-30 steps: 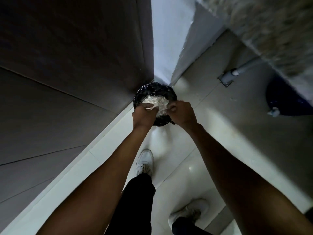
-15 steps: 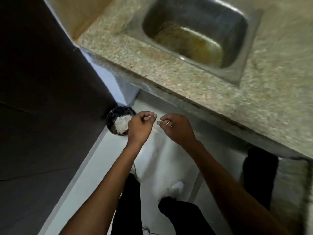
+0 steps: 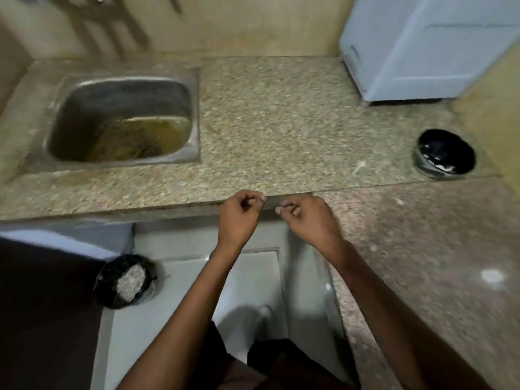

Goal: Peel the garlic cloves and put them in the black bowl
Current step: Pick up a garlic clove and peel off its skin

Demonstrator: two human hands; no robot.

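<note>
Seemingly both hands, left hand (image 3: 241, 213) and right hand (image 3: 305, 216), hovered curled and perhaps empty, well apart from the black bowl (image 3: 446, 154) on the counter (image 3: 281, 122); any clove, small, light and slippery, needs fingertip pinching.

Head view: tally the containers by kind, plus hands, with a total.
Black bowl on the countertop: 1
Bag-lined bin on the floor holding pale scraps: 1
Steel sink: 1
Hands, left hand and right hand: 2
Total: 5
</note>
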